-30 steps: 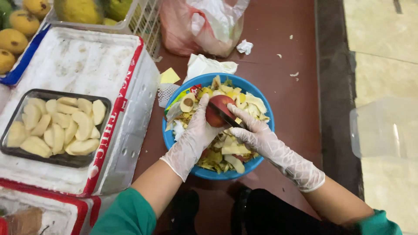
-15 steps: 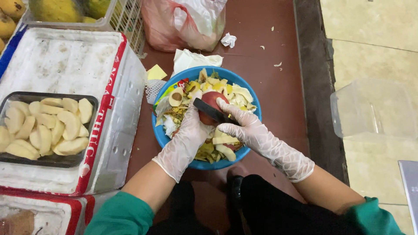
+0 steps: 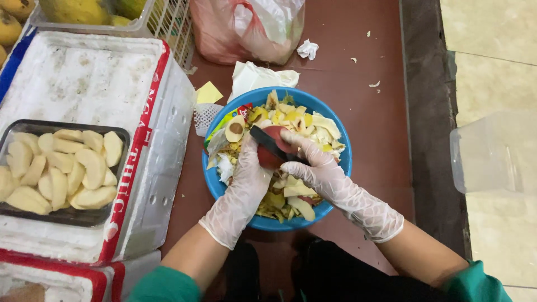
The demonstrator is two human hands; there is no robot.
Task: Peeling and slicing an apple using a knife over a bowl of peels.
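Peeling in progress: both gloved hands over the blue bowl (image 3: 341, 168), which sits on the red-brown floor (image 3: 380, 100) betw. the person's knees. Left hand (image 3: 246, 184) cups a red apple (image 3: 274, 151) from below, fingers clamped round it. Right hand (image 3: 316, 168) grips a dark-handled knife (image 3: 268, 142), fingers wrapped tight on handle, blade laid across top of apple. Apple held just above bowl's heap of pale peel and core scraps. Left of bowl, a white foam box w/ red edging (image 3: 84, 72); on its lid a dark tray (image 3: 124, 140) full of peeled, cream-coloured fruit pieces (image 3: 67, 168). Just beyond bowl: yellow paper scrap (image 3: 208, 93), white foam net sleeve (image 3: 206, 116), crumpled white wrap (image 3: 260, 75). Farther back, pinkish plastic bag (image 3: 224, 33), white basket w/ yellow-green fruit (image 3: 162, 17). Far right, clear plastic tub (image 3: 492, 151) on pale tiles.
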